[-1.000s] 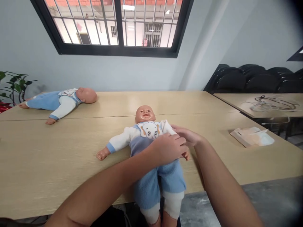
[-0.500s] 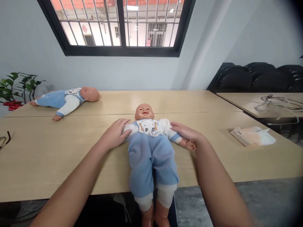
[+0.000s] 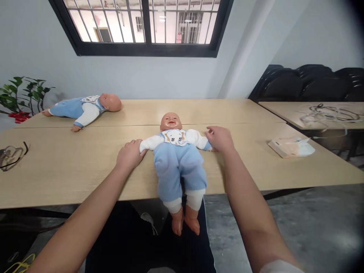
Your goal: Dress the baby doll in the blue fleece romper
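Observation:
A baby doll in blue pants and a white-sleeved top with an elephant bib lies on its back on the table, feet hanging past the front edge. Both its arms are stretched out sideways. My left hand is closed round the end of the doll's arm on the left, hiding the doll's hand. On the other side my right hand grips the opposite arm at its blue cuff, and the doll's hand there is mostly covered.
A second, similarly dressed doll lies at the back left near a potted plant. Glasses rest on the table at left, a tissue pack at right. Cables lie on another table, before stacked black chairs.
My hands have slid from the doll's upper arms outward to the ends of its arms. The doll's arms now spread straighter sideways. The camera view has tilted downward.

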